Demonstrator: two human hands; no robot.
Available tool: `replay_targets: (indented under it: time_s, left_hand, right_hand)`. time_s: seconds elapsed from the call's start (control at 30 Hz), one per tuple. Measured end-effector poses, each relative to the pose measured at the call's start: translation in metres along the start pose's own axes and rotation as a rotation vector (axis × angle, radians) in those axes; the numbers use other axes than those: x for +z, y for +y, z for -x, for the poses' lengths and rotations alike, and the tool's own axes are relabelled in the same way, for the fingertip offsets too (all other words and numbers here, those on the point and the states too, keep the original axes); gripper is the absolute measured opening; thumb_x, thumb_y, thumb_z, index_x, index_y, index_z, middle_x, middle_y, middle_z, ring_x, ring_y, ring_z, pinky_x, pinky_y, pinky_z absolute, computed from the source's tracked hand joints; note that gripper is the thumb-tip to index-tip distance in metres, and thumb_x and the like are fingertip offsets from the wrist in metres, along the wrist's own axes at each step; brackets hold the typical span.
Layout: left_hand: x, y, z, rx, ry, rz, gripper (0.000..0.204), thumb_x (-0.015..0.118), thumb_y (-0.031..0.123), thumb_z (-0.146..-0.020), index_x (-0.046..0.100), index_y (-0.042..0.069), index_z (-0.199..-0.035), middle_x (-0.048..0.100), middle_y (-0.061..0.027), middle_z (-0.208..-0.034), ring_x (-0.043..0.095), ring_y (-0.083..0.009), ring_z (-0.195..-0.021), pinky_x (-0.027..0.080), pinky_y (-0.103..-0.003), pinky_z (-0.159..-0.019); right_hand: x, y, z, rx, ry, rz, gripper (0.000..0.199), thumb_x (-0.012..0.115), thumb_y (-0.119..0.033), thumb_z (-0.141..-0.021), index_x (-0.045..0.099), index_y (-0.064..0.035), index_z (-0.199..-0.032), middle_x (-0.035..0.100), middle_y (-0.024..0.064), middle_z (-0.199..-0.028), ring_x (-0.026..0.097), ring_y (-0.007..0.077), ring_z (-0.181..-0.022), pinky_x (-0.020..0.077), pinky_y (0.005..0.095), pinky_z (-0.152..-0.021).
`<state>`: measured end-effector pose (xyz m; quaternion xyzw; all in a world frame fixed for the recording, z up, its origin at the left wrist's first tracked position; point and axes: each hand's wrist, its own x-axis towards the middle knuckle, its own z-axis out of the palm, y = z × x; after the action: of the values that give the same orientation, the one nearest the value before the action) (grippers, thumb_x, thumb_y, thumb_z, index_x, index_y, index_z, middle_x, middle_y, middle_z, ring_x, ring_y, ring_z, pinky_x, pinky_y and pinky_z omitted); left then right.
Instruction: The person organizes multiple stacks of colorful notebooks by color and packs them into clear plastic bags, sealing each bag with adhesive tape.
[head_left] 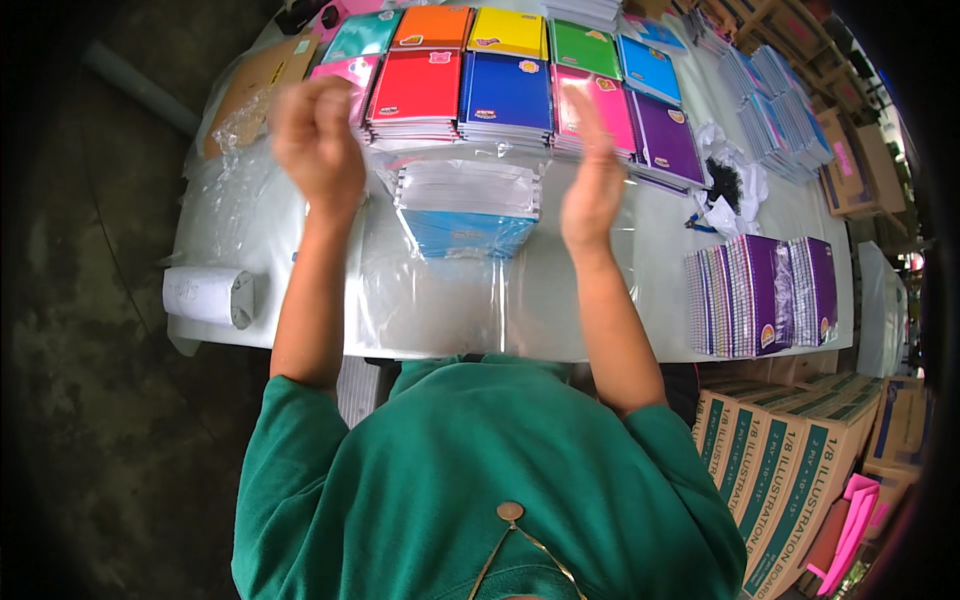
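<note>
Between my hands, a stack of notebooks in clear plastic (468, 210) stands on the table, its page edges up and a blue cover toward me. My left hand (318, 140) is raised to the left of this stack, apart from it. Motion smears its fingers, and I cannot see anything held in them. My right hand (594, 185) is up on the other side, empty, with blurred fingers stretched out away from me. Beyond the hands lie rows of stacked notebooks, among them red (415, 88), dark blue (506, 92) and pink (592, 105) ones.
Clear plastic film covers the table (590, 310). Purple spiral notebooks (745, 290) stand at the right edge, near crumpled white wrapping (735, 190). A white roll (210, 296) lies at the left edge, below a brown cardboard sheet (258, 90). Cardboard boxes (790, 460) stand below right.
</note>
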<state>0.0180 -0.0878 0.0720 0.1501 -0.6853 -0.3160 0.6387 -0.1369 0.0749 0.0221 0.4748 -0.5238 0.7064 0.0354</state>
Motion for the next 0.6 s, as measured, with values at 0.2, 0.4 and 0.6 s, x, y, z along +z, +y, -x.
replay_targets:
  time_s: [0.2,0.4,0.6]
  left_hand:
    - [-0.051,-0.055,0.070,-0.457,-0.450,0.057,0.074,0.037,0.060,-0.089,0.033,0.002,-0.135,0.042,-0.0142,-0.129,0.047,-0.0231,-0.112,0.039,-0.038,-0.091]
    - [-0.009,-0.014,0.139,-0.496,-0.175,0.058,0.043,0.057,0.018,-0.088,0.048,0.000,-0.126,0.049,-0.0176,-0.129,0.035,-0.0310,-0.129,0.023,-0.040,-0.107]
    - [-0.003,0.003,0.137,0.042,-0.395,-0.640,0.025,0.062,0.015,-0.084,0.066,0.011,-0.108,0.059,-0.0031,-0.120,0.046,-0.0236,-0.121,0.023,-0.042,-0.107]
  right_hand:
    - [-0.016,0.027,0.081,0.226,-0.096,0.066,0.096,0.067,-0.049,-0.077,0.016,-0.0005,-0.143,0.033,0.0183,-0.140,0.029,0.0276,-0.132,0.0262,0.0398,-0.106]
    - [0.045,0.017,0.069,0.516,0.254,0.102,0.066,0.070,-0.009,-0.076,0.037,-0.0007,-0.133,0.052,0.0138,-0.115,0.050,0.0202,-0.103,0.0415,0.0332,-0.088]
    - [0.042,0.023,0.066,0.557,0.262,0.063,0.059,0.065,-0.012,-0.080,0.040,-0.0030,-0.133,0.058,0.0148,-0.106,0.050,0.0234,-0.105,0.0400,0.0345,-0.090]
